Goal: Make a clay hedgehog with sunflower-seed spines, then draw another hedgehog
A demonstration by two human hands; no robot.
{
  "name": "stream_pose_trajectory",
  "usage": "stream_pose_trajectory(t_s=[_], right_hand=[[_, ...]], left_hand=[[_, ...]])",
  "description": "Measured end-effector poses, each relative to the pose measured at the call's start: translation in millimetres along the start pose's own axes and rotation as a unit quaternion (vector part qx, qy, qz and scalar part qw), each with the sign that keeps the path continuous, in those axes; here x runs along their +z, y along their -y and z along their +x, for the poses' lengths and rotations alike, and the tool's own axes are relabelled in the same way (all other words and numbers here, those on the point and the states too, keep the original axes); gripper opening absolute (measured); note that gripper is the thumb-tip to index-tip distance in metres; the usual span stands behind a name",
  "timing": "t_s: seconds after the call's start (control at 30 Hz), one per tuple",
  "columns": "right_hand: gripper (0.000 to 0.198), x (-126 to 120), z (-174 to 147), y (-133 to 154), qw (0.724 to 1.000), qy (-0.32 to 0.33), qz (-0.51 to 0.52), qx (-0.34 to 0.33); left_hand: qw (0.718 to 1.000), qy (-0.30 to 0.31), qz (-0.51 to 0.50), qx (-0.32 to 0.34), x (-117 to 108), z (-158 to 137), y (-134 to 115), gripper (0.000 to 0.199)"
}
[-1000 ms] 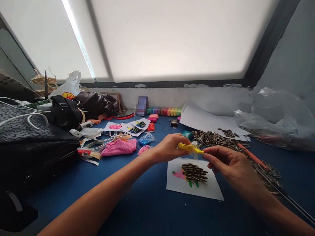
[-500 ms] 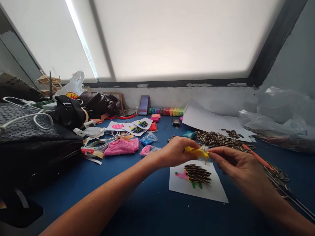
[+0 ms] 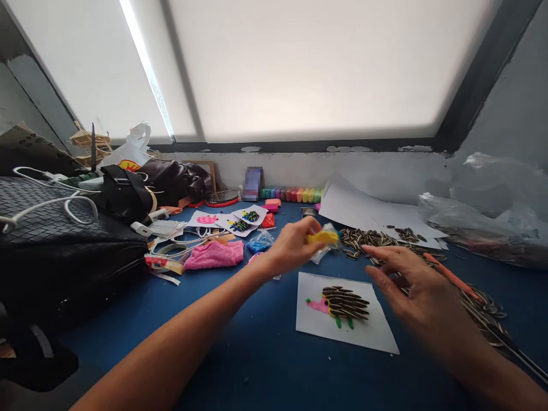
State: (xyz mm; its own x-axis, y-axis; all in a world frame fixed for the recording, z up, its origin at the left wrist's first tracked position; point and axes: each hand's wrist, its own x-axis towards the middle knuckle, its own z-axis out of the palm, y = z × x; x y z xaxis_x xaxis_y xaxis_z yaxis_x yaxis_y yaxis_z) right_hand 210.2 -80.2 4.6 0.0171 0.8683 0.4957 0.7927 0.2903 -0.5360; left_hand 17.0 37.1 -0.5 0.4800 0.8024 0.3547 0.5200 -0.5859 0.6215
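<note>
Just above the blue surface, the left hand has its grip closed around a lump of yellow clay, with clear plastic film at its far end, slightly blurred. The right hand is well apart from it, its grip released: thumb and forefinger are parted, the other fingers curled beneath.

Below and between the hands lies a white card bearing a hedgehog figure, which has a pink face, a green nose, two green feet and spines of striped seeds. Beyond the right hand's fingertips spreads a pile of sunflower seeds, and an orange-handled tool lies on that side. Left of the left hand are a blue packet and a crumpled pink cloth. Farther back, small packets of coloured clay stand in a row by the wall.
</note>
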Motion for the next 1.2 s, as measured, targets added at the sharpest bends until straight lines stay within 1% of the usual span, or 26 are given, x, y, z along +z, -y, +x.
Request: stream_pose_trajectory(t_s=[0.03, 0.07, 0.13, 0.17, 0.27, 0.33, 0.43, 0.47, 0.6, 0.73, 0.83, 0.9, 1.0, 1.07, 1.13, 1.2], right_hand=[[0.032, 0.4, -0.4, -0.5, 1.0, 0.007, -0.008, -0.002], [0.029, 1.1, -1.2, -1.0, 1.0, 0.017, -0.012, -0.005], [0.024, 2.9, -3.2, -1.3, 0.999, 0.038, -0.013, -0.015], [0.024, 3.9, -4.3, -1.1, 0.999, 0.046, -0.013, -0.021], [0.024, 6.4, -6.7, 0.8, 0.997, 0.063, -0.014, -0.038], [0.025, 7.4, -7.1, 1.7, 0.996, 0.07, -0.018, -0.043], [0.025, 8.0, -6.5, 1.8, 0.996, 0.072, -0.024, -0.045], [0.025, 8.0, -6.2, 1.8, 0.996, 0.071, -0.025, -0.046], [0.028, 6.7, -5.5, 4.2, 0.996, 0.067, -0.032, -0.057], [0.03, 4.6, -5.8, 7.7, 0.994, 0.062, -0.045, -0.077], [0.028, 3.8, -6.7, 7.4, 0.992, 0.062, -0.057, -0.092], [0.027, 3.7, -7.4, 6.1, 0.991, 0.061, -0.061, -0.099], [0.026, 3.9, -7.6, 4.7, 0.991, 0.061, -0.063, -0.1], [0.026, 4.2, -7.3, 4.3, 0.991, 0.064, -0.065, -0.098], [0.027, 4.4, -7.1, 4.0, 0.991, 0.068, -0.066, -0.094], [0.027, 4.7, -7.2, 3.2, 0.991, 0.072, -0.065, -0.089]], left_hand=[[0.997, -0.028, 0.055, -0.04, -3.4, 2.5, 7.7, 0.021], [0.994, -0.043, 0.082, -0.062, -6.7, 4.6, 15.9, 0.019], [0.987, -0.048, 0.125, -0.091, -12.5, 7.3, 31.8, 0.017], [0.983, -0.039, 0.148, -0.101, -14.9, 7.9, 38.6, 0.018], [0.971, 0.018, 0.212, -0.104, -20.6, 8.0, 50.9, 0.022], [0.96, 0.05, 0.253, -0.105, -24.2, 7.6, 51.2, 0.023], [0.942, 0.092, 0.306, -0.105, -29.4, 6.9, 44.8, 0.018], [0.936, 0.105, 0.32, -0.105, -30.6, 6.4, 42.6, 0.02], [0.913, 0.159, 0.358, -0.109, -30.0, 2.5, 39.6, 0.038], [0.909, 0.19, 0.361, -0.08, -26.3, 0.2, 42.4, 0.061], [0.913, 0.186, 0.358, -0.062, -26.9, 1.2, 42.3, 0.073], [0.912, 0.179, 0.362, -0.07, -27.6, 1.8, 40.9, 0.073], [0.908, 0.174, 0.369, -0.096, -26.6, 1.8, 37.9, 0.061], [0.908, 0.16, 0.371, -0.108, -25.1, 1.8, 34.9, 0.051], [0.912, 0.126, 0.374, -0.117, -24.7, 2.6, 30.1, 0.046], [0.918, 0.081, 0.37, -0.119, -25.9, 4.0, 23.0, 0.045]])
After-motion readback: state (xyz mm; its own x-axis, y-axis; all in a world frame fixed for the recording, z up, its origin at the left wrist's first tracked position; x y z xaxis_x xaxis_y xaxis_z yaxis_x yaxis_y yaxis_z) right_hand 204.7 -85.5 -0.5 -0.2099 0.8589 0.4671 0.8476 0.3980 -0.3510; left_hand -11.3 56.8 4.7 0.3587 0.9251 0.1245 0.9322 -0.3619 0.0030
